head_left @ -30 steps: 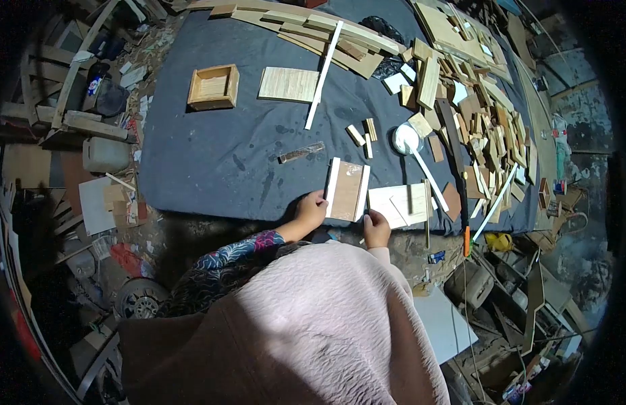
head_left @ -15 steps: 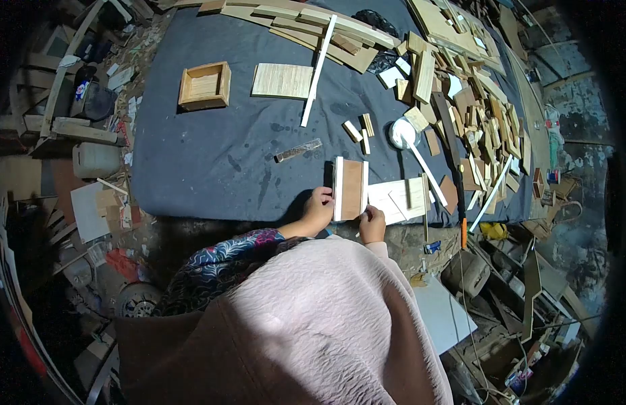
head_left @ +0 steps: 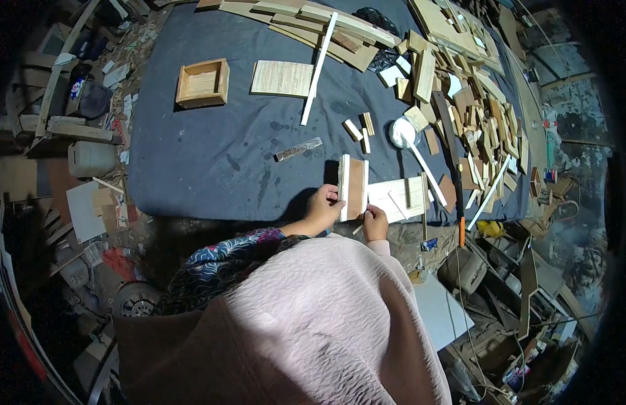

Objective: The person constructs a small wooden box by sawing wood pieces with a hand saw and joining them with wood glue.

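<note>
- Your left hand grips the near-left edge of the wooden panel; your right hand pinches its near-right corner.
- The panel, brown with pale strips along both long sides, stands tipped up on its near end at the near edge of the dark surface.
- Just right of it lie pale flat boards, touching or nearly so.
- Beyond it a short dark strip lies alone; farther right sits a white round lid with a long white stick running from it.
- Towards the far left corner rests an open wooden box, with a flat slatted board beside it.
- A heap of wood offcuts crowds the right side.
- Since a second ago, the panel has gone from lying nearly flat to raised and narrower in view, and your left hand has closed in on its edge.
</note>
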{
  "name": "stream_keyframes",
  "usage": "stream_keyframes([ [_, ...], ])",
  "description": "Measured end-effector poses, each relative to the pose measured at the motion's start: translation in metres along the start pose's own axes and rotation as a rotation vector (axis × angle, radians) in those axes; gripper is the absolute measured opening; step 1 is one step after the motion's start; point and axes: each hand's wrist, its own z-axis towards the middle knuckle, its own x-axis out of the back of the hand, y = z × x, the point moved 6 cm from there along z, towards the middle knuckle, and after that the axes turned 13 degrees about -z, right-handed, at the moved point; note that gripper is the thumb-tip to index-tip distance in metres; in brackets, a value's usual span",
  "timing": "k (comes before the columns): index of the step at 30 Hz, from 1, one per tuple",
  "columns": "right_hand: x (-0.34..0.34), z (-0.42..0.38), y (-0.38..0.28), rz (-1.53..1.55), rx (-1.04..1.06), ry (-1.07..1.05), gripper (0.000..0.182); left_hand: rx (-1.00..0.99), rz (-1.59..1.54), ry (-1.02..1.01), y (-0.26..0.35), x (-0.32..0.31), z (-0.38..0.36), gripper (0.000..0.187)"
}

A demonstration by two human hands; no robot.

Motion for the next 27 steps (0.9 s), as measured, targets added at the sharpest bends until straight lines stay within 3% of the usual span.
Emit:
stream_keyframes([
  [3, -0.003, -0.003, 0.005, 0.052, 0.000, 0.058, 0.022, 0.023, -0.009, 0.078, -0.041, 0.014, 0.011, 0.032],
  [5, 0.003, -0.010, -0.016, -0.060, 0.220, 0.134, 0.023, -0.003, 0.072, 0.110, -0.037, 0.023, 0.009, 0.029],
  [11, 0.026, -0.024, -0.033, -0.147, 0.270, 0.291, 0.023, -0.128, 0.354, 0.003, -0.010, 0.035, 0.016, 0.031],
  [14, 0.037, -0.033, -0.036, -0.174, 0.272, 0.215, 0.023, -0.185, 0.319, 0.000, 0.001, 0.037, 0.026, 0.034],
  [16, 0.036, -0.037, -0.034, -0.146, 0.237, 0.168, 0.023, -0.340, 0.407, -0.026, 0.013, 0.033, 0.034, 0.037],
  [18, 0.036, -0.041, -0.038, -0.128, 0.175, 0.109, 0.022, -0.328, 0.435, -0.052, 0.012, 0.031, 0.047, 0.045],
  [20, 0.031, -0.039, -0.035, -0.141, 0.201, 0.139, 0.022, -0.461, 0.542, 0.009, 0.022, 0.031, 0.052, 0.049],
  [27, 0.027, -0.043, -0.044, -0.223, 0.251, 0.223, 0.019, -0.389, 0.575, -0.093, 0.010, 0.032, 0.069, 0.051],
])
